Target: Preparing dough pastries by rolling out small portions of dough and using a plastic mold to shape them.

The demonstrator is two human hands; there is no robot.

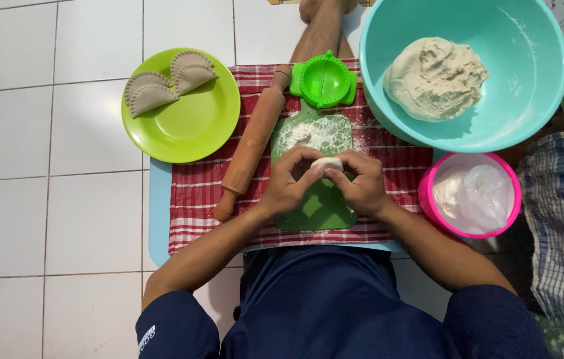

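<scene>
Both my hands meet over a green cutting board dusted with flour. My left hand and my right hand pinch a small pale piece of dough between their fingertips, just above the board. A wooden rolling pin lies at a slant to the left of the board. A green hinged dumpling press lies open at the board's far end.
A teal bowl holds a big lump of dough at the far right. A lime plate at the left carries three crimped dumplings. A pink tub with a plastic bag sits at the right. A red checked cloth covers a low blue table.
</scene>
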